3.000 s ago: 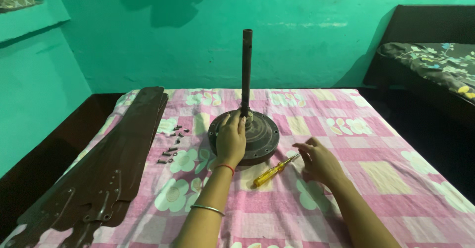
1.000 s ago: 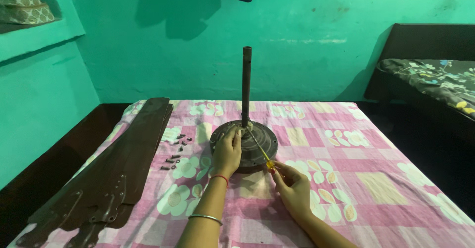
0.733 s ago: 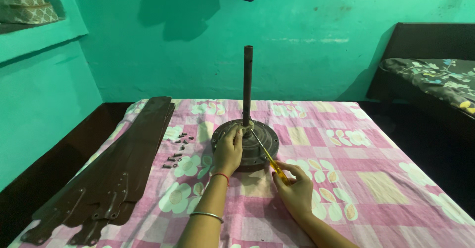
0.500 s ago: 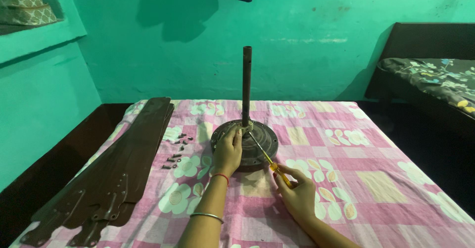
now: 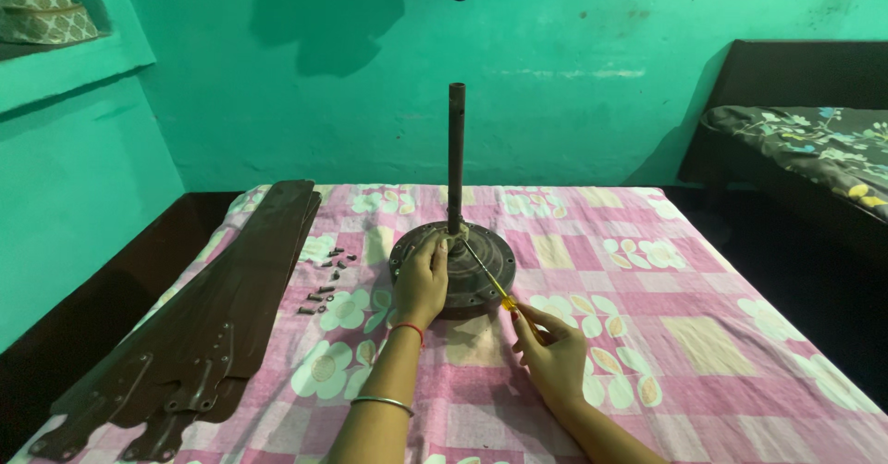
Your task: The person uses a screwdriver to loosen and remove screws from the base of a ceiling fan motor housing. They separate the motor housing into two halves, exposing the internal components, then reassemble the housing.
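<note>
A round dark-brown ceiling fan motor [image 5: 481,274] with an upright rod [image 5: 456,154] stands on the pink checked floral sheet [image 5: 703,334]. My left hand [image 5: 421,279] rests on the motor's near left side, fingers on its top. My right hand [image 5: 550,353], just in front of the motor on the right, grips the yellow handle of a screwdriver [image 5: 487,277]. Its thin shaft slants up and left, with the tip at the base of the rod on the motor's top.
Brown fan blades [image 5: 213,325] lie stacked along the left of the sheet. Several small screws [image 5: 326,277] are scattered between blades and motor. A dark bed with a floral cover [image 5: 814,145] stands at the right. Green walls enclose the back and left.
My right hand picked the screwdriver up off the sheet and brought its tip onto the motor top by the rod. My left hand has stayed on the motor.
</note>
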